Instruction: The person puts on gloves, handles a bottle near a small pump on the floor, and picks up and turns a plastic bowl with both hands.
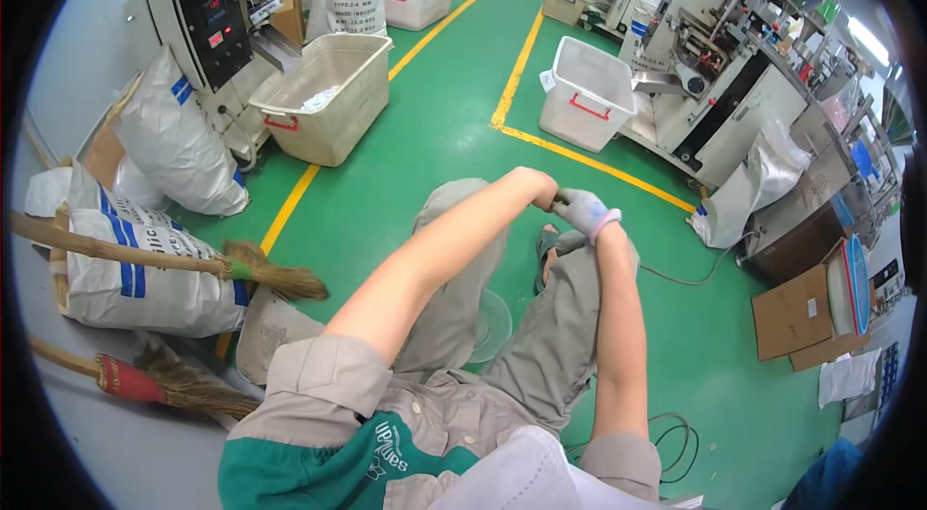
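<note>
As both forearms [449, 244] extend forward, items run near to far. Glove [591, 215]: white, pink-cuffed, on right hand [581, 210]. Right hand: close against left hand [544, 187]; grasp cannot be told. Left hand: bare where visible, fingers hidden, hold unclear. Handling, as judged: keep cuff [608, 219] even, glove unwrinkled. Bin [576, 127]: white, red-handled, on floor [435, 148]. Machine [753, 124]: right of bin.

Over a green floor [439, 124], the left hand [545, 188] meets the gloved right hand [585, 212].

Head-high fisheye view, facing downward
</note>
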Motion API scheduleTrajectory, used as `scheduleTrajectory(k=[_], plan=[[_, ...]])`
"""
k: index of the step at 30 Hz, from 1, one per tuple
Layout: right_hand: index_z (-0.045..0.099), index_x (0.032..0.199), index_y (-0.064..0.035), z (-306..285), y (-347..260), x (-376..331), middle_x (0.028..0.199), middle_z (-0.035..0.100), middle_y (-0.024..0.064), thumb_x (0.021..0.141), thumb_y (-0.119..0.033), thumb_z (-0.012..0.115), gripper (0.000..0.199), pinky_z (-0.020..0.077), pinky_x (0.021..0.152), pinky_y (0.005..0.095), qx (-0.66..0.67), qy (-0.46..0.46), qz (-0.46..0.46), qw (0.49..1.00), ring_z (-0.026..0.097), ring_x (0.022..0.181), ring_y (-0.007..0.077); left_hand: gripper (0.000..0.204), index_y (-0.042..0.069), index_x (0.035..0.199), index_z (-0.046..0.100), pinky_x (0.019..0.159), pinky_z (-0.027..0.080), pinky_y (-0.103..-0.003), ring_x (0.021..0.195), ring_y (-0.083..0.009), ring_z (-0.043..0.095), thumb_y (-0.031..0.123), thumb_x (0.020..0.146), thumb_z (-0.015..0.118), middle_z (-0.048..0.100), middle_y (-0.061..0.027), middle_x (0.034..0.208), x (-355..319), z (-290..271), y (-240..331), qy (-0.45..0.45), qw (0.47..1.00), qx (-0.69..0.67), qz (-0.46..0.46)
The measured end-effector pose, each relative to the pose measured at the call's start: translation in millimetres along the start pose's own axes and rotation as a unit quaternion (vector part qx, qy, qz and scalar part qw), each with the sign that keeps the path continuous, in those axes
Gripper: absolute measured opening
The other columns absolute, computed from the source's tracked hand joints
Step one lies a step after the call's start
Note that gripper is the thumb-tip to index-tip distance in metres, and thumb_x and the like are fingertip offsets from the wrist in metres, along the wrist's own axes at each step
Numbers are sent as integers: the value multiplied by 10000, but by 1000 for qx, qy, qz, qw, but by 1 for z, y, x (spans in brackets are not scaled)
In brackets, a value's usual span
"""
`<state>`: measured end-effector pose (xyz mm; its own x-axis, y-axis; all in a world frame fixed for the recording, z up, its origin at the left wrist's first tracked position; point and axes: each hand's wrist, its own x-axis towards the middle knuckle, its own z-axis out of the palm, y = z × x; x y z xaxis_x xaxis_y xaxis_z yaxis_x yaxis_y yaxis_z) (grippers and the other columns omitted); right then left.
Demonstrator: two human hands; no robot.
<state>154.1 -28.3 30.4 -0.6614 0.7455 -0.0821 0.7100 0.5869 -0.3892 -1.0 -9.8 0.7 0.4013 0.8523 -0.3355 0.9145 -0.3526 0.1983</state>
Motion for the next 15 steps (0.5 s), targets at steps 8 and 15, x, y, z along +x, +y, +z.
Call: scheduleTrajectory(k=[8,15], plan=[[575,1137,25,10,95,-48,931,655,92,914,-286,536,385,465,672,256,366,323,147,861,599,787,130,301,54,890,675,641,499,-382,690,-243,638,324,780,599,664,-113,751,-19,6,-21,4,1000,-28,-12],[561,1163,14,199,162,-142,1077,627,166,925,-328,498,422,484,766,357,494,228,285,789,611,921,256,286,55,865,677,635,502,-381,681,-243,634,315,782,589,661,-108,743,-16,-6,-9,1,1000,10,-9]])
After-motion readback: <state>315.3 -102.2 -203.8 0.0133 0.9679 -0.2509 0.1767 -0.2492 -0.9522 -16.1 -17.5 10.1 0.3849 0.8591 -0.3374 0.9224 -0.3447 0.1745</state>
